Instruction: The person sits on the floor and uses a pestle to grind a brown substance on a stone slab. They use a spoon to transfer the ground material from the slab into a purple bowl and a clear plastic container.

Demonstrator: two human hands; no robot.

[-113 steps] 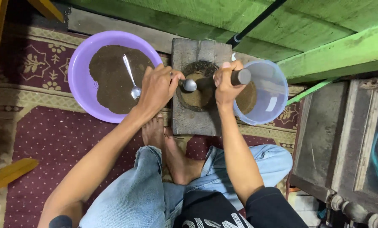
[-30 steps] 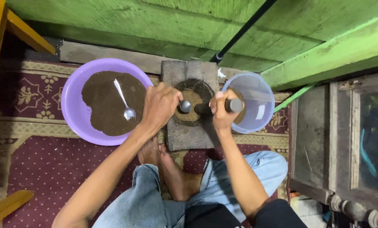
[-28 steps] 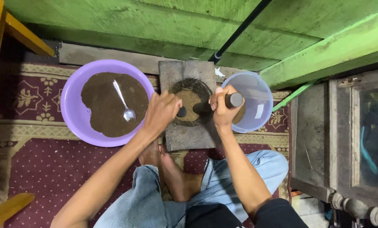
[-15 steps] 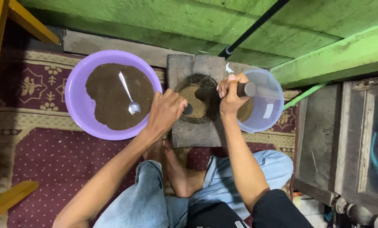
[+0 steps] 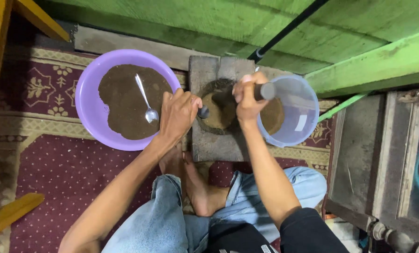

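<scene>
A grey stone block with a round hollow of brown powder lies on the carpet in front of my crossed legs. Across the hollow lies a dark roller, its right end the higher one. My left hand grips the roller's left end beside the purple basin. My right hand is closed on the right handle, over the rim of the pale blue bucket. A metal spoon rests in the basin's brown powder.
The bucket holds some brown powder too. A green wooden wall and a black rod run behind the block. A dark metal frame stands at the right; yellow wood pieces lie at the left on the patterned red carpet.
Both hands have stayed on the roller and rocked it over the hollow; its right end has risen over the bucket rim. The camera view has shifted slightly.
</scene>
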